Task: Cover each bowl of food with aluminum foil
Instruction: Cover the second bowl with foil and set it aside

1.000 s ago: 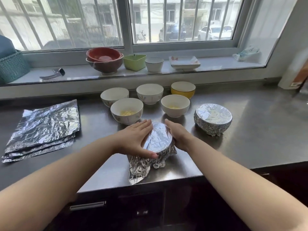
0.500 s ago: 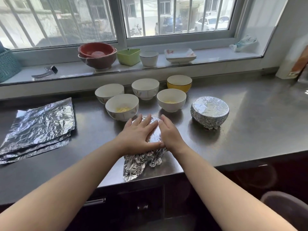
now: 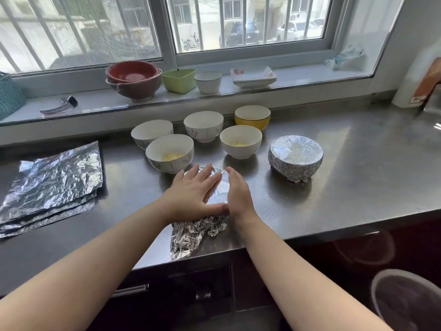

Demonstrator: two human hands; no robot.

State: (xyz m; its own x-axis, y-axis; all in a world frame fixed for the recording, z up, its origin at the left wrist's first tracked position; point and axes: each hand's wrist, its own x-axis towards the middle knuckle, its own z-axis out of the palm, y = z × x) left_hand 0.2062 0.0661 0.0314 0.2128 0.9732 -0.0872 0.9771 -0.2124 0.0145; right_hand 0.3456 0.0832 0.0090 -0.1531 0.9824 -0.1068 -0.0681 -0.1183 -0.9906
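My left hand (image 3: pixel 194 191) flat, pressing foil (image 3: pixel 191 235) over bowl; right hand (image 3: pixel 238 194) cupping its side. Risk: loose front flap untucked, cover lifts; hard pressure tears foil.

No text, label or number is readable anywhere (all too blurred).

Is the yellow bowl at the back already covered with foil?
No, the yellow bowl stands open with its pale inside showing, while only the bowl on the right is fully wrapped in foil.
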